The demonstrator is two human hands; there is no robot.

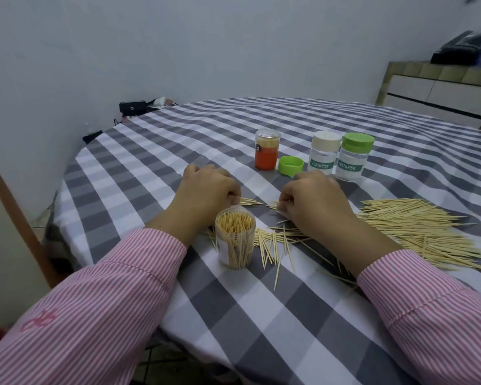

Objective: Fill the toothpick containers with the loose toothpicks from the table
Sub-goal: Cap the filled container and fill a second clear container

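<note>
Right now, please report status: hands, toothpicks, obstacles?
Left hand and right hand each pinch toothpicks. Open jar near full. Big pile remains. No obstacles.

The person is wearing a long-sleeved shirt (103, 295) in pink-and-white stripes, with buttoned cuffs and pink embroidery on the left sleeve (41, 319).

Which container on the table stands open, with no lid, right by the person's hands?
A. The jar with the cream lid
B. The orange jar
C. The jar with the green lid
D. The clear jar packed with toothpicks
D: the clear jar shows bare toothpick tips at its open top, close to the left hand and right hand.
</note>
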